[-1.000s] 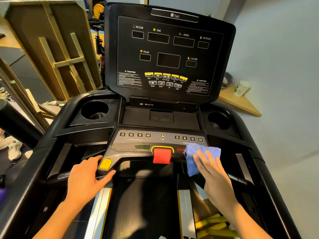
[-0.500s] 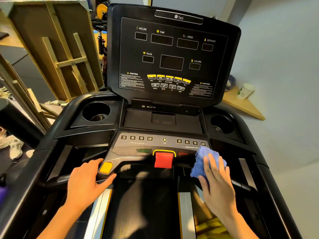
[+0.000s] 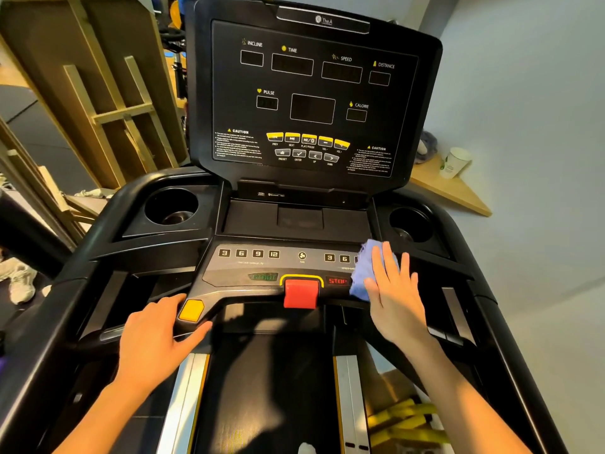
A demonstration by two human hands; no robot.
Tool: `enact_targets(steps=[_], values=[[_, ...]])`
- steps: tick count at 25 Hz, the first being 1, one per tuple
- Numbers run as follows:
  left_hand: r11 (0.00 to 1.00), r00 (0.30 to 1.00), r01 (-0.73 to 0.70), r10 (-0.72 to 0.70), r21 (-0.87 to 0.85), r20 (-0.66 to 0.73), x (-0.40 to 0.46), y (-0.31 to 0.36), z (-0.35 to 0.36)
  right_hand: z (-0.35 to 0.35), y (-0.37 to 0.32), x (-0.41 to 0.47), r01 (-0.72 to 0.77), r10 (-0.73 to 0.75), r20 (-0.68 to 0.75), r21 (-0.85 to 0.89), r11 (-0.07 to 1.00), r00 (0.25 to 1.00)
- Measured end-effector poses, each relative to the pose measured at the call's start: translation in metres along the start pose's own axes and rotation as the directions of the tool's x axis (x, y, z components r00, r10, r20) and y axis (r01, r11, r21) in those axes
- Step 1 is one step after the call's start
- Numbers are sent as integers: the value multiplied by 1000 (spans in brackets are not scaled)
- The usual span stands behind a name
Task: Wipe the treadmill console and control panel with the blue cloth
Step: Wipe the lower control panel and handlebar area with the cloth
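head view, left to right: the left hand (image 3: 154, 342) rests with relaxed fingers on the lower console edge beside the yellow button (image 3: 191, 310), gripping nothing. the control panel (image 3: 262, 267) carries number keys, a start display and a red safety key (image 3: 300, 292). the blue cloth (image 3: 364, 273) lies bunched on the panel's right end, covering the last speed keys, pressed flat under the straight, spread fingers (image 3: 388, 262) of the right hand (image 3: 394, 293). the cloth is judged soft, light and limp; it will fold and slip out unless pressure is kept on its middle. palm pressure over the bulk is the recommended hold. the upright console (image 3: 311, 93) stands above, untouched.
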State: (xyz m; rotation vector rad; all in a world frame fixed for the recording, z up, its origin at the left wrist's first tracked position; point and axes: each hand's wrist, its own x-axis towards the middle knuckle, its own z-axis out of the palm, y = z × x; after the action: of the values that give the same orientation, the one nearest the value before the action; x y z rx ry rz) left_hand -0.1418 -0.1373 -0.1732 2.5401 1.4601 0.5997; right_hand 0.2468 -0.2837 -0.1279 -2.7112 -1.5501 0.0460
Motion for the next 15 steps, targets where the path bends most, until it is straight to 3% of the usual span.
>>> enact_targets(steps=[8,15], values=[[1000,1000,3,-3,-14,-16,0,3,0,2,-49,46,-168,170,-53,37,985,984],[1000,1000,22,-22,-21,-5,0,-1,2,0,-119,43,18,-8,-91,103,995,996]])
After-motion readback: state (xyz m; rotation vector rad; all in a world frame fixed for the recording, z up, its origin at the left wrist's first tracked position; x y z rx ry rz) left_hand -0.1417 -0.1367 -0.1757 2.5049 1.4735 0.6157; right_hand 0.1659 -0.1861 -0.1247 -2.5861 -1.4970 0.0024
